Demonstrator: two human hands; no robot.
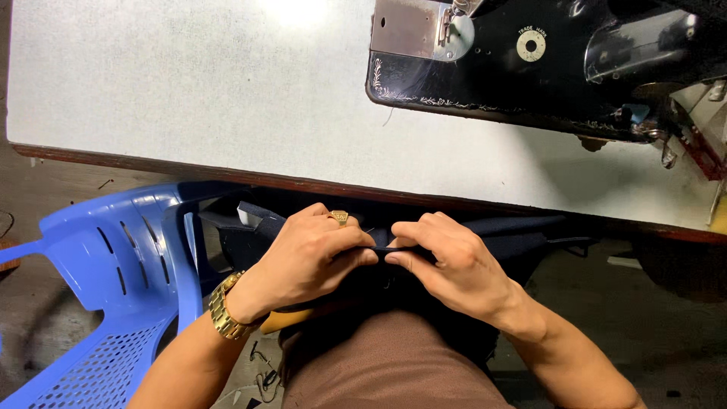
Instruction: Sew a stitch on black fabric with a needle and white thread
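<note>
On our lap: we hold dark cloth (522,242)
Left hand (307,257): closed, pinching the cloth
Right hand (454,261): closed, pinching it too
Table (189,91): black sewing machine (545,68)

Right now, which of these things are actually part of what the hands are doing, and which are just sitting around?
In use:
- dark fabric, pinched at a folded edge
- left hand
- right hand

Just sitting around:
- black sewing machine, untouched
- white table
- blue plastic chair beside the person
- scraps on the floor
</note>
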